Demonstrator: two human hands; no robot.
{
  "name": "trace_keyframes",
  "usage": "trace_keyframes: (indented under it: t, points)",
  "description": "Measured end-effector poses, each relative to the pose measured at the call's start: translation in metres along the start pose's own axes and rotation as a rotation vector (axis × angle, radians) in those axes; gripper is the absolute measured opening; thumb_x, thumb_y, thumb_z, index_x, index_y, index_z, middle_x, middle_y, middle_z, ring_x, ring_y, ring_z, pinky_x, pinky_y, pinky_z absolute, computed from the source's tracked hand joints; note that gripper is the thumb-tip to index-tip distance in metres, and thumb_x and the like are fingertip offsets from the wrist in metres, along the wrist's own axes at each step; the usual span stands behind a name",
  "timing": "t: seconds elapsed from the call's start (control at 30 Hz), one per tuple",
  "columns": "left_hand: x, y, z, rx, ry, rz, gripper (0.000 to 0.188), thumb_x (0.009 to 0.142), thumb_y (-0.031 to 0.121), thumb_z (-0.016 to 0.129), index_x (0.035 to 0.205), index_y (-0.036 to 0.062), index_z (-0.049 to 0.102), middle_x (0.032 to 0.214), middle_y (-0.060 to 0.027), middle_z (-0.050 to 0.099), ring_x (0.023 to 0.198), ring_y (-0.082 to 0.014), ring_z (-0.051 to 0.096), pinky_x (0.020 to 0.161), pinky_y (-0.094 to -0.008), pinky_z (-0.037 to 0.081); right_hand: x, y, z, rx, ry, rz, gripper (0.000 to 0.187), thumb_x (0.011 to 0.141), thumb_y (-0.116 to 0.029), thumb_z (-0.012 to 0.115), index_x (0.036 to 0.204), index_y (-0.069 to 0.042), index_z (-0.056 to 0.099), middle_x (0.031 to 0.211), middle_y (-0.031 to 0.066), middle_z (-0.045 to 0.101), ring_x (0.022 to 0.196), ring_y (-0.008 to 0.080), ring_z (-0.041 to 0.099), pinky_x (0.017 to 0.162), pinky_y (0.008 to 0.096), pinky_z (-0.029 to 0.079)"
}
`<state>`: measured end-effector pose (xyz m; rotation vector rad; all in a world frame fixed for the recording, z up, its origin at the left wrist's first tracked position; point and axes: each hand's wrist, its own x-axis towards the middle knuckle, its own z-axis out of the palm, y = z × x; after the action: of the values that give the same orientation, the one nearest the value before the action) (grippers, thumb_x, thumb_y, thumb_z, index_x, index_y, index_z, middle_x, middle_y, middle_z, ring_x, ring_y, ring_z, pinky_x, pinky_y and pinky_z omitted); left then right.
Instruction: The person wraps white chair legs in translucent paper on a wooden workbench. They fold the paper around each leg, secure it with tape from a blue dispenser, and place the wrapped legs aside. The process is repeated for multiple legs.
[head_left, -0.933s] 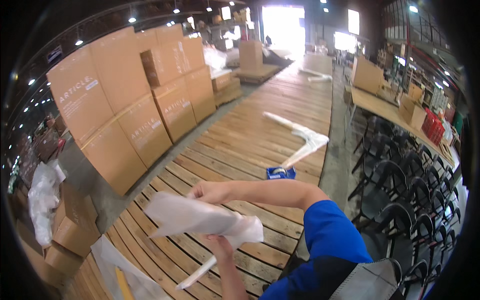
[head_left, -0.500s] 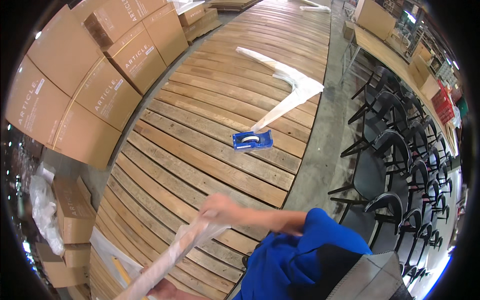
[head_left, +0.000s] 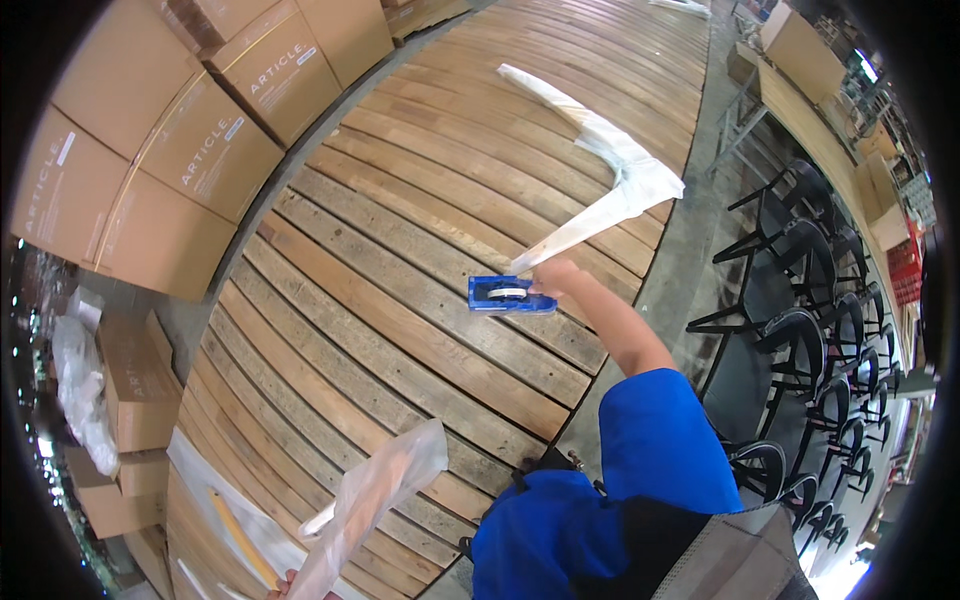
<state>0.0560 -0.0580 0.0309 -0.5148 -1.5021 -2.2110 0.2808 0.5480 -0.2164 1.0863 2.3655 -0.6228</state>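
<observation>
Blue-sleeved right hand: stretched forward and set against the right end of the dispenser; whether it is gripped or only touched cannot be told.
Left hand: shown only in part at the lower edge, its fingers curled around the lower end of the wrapped piece.
Wrapped piece: held at a tilt, its upper end pointed away and to the right; pale, see-through wrapping is loosely draped around it, and a white tip is seen beside its left edge.
Dispenser: rested on the wooden slats, with a white roll seated inside.
V-shaped piece: covered in white wrapping and laid on the slats beyond the dispenser, its bend turned right, its near end brought close to the dispenser.
Sheet: spread at lower left, a yellow strip laid over it.
Cartons: stacked past the left edge of the slats.
Plastic: bunched at far left beside smaller boxes.
Chairs: black, ranked in rows on the right.
Table: placed behind the chairs, boxes being borne on it.
</observation>
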Motion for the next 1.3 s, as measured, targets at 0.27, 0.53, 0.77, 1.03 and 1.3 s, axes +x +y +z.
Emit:
trace_keyframes:
  t: [0.27,0.53,0.77,1.03,1.3]
  points:
    - [0.016,0.0,-0.025,-0.056,-0.013,-0.026,0.046,0.089,0.038,0.062,0.117,0.0019,0.059,0.097,-0.0198,0.063,0.085,-0.0356,0.063,0.074,-0.0545,0.055,-0.029,0.03,-0.012,0.18,-0.052,-0.054,0.033,0.087,-0.041,0.066,0.092,-0.01,0.076,0.087,0.0108,0.074,0.088,0.0297,0.071,0.077,0.0419,0.054]
    - [0.02,-0.007,-0.117,0.144,-0.176,-0.153,0.056,0.092,0.038,0.049,0.136,0.0034,0.042,0.123,-0.0153,0.058,0.114,-0.0335,0.06,0.105,-0.055,0.043,0.003,0.103,0.076,-0.174,-0.03,0.201,0.037,0.083,-0.042,0.068,0.089,-0.006,0.075,0.098,0.0168,0.074,0.091,0.0362,0.07,0.079,0.0478,0.055]
    - [0.011,0.017,-0.052,-0.432,-0.186,-0.251,0.05,0.085,0.043,0.071,0.125,0.0173,0.053,0.111,-0.0002,0.064,0.102,-0.0252,0.06,0.102,-0.0505,0.038,-0.072,-0.089,0.084,1.257,0.553,-0.154,0.022,0.098,-0.025,0.062,0.099,-0.005,0.071,0.084,0.001,0.066,0.076,0.0108,0.06,0.068,0.0304,0.05]
    - [-0.008,0.021,-0.059,-0.47,-0.143,-0.241,0.045,0.09,0.053,0.066,0.113,0.0151,0.059,0.099,-0.0057,0.065,0.104,-0.0264,0.06,0.1,-0.0493,0.039,-0.283,-0.503,-0.007,1.375,-1.111,-0.643,0.015,0.095,-0.014,0.064,0.085,-0.003,0.065,0.069,-0.0014,0.056,0.057,0.0073,0.045,0.052,0.0239,0.035]
    - [-0.032,0.032,-0.068,-0.437,-0.094,-0.242,0.036,0.092,0.038,0.068,0.106,0.0052,0.06,0.1,-0.0109,0.063,0.095,-0.0254,0.064,0.084,-0.0385,0.053,-0.344,-0.554,-0.056,0.186,-0.985,-1.159,0.046,0.09,-0.043,0.072,0.062,-0.007,0.065,0.055,-0.0039,0.054,0.053,0.0056,0.046,0.05,0.0261,0.033]
